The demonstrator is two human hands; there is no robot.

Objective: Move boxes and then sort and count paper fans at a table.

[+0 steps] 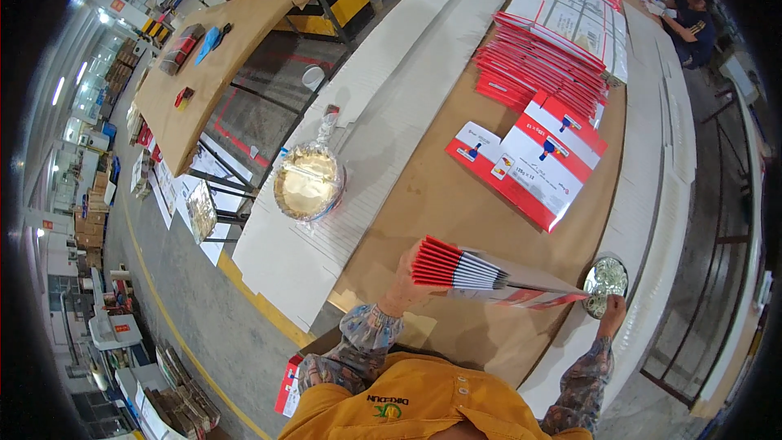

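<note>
My left hand (pixel 401 287) is closed around one end of a stack of flat folded cartons (pixel 468 270), red and white, fanned so several edges show. The stack spans the near part of the table, its far end narrowing toward my right hand (pixel 612 318). That hand has its fingers drawn together at the lower rim of a round shiny dish (pixel 606 275), close to the stack's right corner. Whatever is between those fingers is too small to make out. Beyond the stack lie loose flat red-and-white cartons (pixel 544 165) with a blue print.
A large pile of red-and-white cartons (pixel 542 61) covers the far table. Left of the brown sheet (pixel 423 204) stands a plastic-wrapped round tub (pixel 309 182) with a brush. A side table (pixel 216 57) holds a blue glove. Another person (pixel 692 24) sits at the far right.
</note>
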